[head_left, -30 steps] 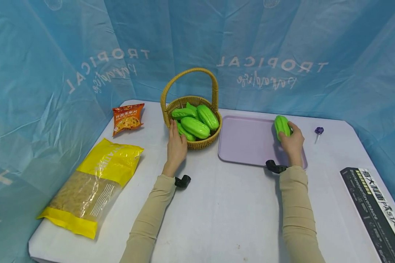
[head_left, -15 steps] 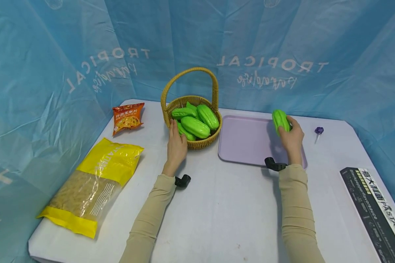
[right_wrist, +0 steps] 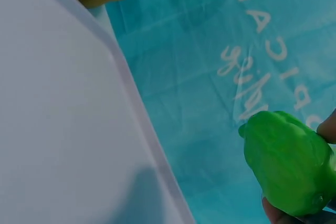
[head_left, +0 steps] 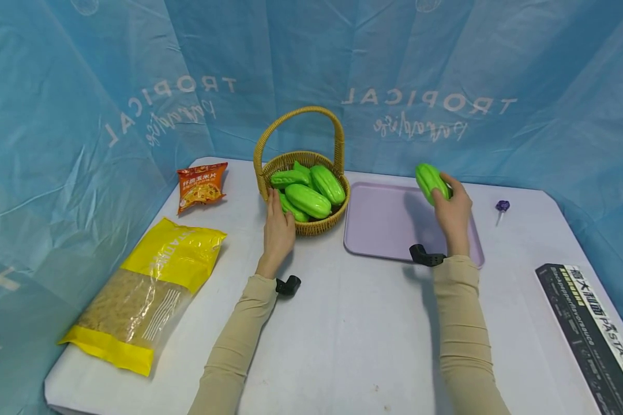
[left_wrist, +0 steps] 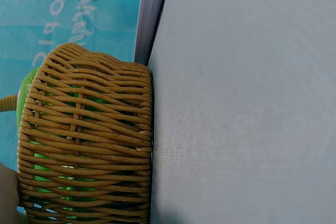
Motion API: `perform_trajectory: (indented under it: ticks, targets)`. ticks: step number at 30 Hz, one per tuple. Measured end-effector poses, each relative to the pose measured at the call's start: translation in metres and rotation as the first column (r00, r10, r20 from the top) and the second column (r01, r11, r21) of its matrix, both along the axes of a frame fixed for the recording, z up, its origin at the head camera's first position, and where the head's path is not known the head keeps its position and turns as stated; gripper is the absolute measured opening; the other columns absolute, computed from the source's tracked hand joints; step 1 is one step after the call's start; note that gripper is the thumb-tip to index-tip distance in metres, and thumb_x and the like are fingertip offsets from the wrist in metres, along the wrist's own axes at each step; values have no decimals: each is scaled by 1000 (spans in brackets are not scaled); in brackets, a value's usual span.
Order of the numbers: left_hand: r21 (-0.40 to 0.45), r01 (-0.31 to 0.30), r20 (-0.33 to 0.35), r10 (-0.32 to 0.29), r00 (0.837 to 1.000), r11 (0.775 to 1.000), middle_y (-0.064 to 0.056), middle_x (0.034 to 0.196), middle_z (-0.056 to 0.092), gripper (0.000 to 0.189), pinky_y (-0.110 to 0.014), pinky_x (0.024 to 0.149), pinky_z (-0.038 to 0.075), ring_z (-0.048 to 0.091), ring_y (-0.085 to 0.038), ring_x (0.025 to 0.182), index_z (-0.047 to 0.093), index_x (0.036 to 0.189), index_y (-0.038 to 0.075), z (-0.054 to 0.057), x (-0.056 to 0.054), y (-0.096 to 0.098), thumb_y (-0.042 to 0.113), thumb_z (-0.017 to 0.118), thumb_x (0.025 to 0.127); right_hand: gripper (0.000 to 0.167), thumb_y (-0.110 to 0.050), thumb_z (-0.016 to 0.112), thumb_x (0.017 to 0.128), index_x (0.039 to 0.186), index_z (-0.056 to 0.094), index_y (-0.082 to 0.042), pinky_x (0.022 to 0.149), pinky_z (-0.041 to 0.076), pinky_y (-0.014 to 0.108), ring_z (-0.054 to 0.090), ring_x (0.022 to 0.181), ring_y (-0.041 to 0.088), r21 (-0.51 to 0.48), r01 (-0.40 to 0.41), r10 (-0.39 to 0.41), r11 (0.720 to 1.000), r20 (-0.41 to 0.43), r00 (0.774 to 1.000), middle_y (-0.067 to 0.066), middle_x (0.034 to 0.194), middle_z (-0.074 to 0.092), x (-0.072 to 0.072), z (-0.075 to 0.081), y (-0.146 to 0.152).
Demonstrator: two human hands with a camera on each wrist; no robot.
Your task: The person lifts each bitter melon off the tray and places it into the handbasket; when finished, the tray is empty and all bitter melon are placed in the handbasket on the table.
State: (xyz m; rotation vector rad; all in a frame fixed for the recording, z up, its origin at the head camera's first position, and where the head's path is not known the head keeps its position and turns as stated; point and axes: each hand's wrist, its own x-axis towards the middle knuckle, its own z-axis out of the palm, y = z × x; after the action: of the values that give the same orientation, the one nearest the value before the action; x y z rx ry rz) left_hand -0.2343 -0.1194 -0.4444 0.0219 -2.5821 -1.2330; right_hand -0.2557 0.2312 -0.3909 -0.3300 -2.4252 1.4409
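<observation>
My right hand (head_left: 454, 210) pinches a ribbed, bright green gourd (head_left: 428, 180) between thumb and fingers. It holds the gourd in the air over the far right part of the lilac tray (head_left: 381, 222). In the right wrist view, the gourd (right_wrist: 286, 161) covers most of the fingers. My left hand (head_left: 278, 233) rests with straight fingers against the near left side of a wicker basket (head_left: 314, 229) with a tall handle. Several similar green gourds (head_left: 308, 200) lie inside the basket. The left wrist view shows the woven wall (left_wrist: 86, 140), with a bit of the hand at the lower left.
On the left lie an orange snack bag (head_left: 201, 187) and a large yellow bag of pasta (head_left: 145, 294). A purple lollipop (head_left: 502, 206) lies right of the tray. A black pasta box (head_left: 586, 334) sits at the right edge. A blue curtain (head_left: 301, 63) hangs behind the white table.
My right hand has lifted the green gourd up from the tray's right side and moved it left, tilting it. The left hand and basket have stayed in place.
</observation>
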Motion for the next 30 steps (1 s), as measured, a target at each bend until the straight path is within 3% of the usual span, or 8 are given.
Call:
perform_trajectory:
  ticks: [8,12,21,24,30]
  targets:
    - [4,-3,4,3,1000,1000,-17,163,8,59,-50,88,47,43,-38,132,12,155,-1,0,0,-2,12,35,102,45,-21,44,99,143,49,-17,84,44,33,52,111,26,-17,-56,54,998,-87,995,14,141,52,-3,8,-26]
    - [7,-4,22,4,1000,1000,-14,164,6,59,-48,84,47,48,-39,125,11,155,1,0,0,-2,13,35,102,43,-21,44,99,141,52,-17,75,42,27,52,103,24,-13,-95,93,995,-117,989,15,137,55,-3,12,-39]
    - [-1,-10,19,10,1000,1000,-14,164,7,60,-42,69,45,57,-38,102,11,155,1,0,0,-2,14,35,102,40,-22,47,98,137,56,-19,73,43,28,51,97,22,-3,-223,220,975,-150,964,14,134,57,-7,24,-72]
    - [2,-8,20,8,1000,1000,-14,164,7,60,-40,68,44,57,-37,101,11,155,1,0,0,-1,13,35,102,40,-21,47,98,136,57,-19,72,42,28,51,94,21,-8,-255,250,967,-167,954,13,134,57,-9,30,-82]
    - [15,3,21,-3,1000,1000,-14,164,6,60,-43,75,47,54,-39,113,11,155,0,0,-1,-1,13,35,102,38,-19,50,97,133,60,-17,71,41,27,50,87,20,6,-335,328,942,-215,920,10,132,60,-18,39,-106]
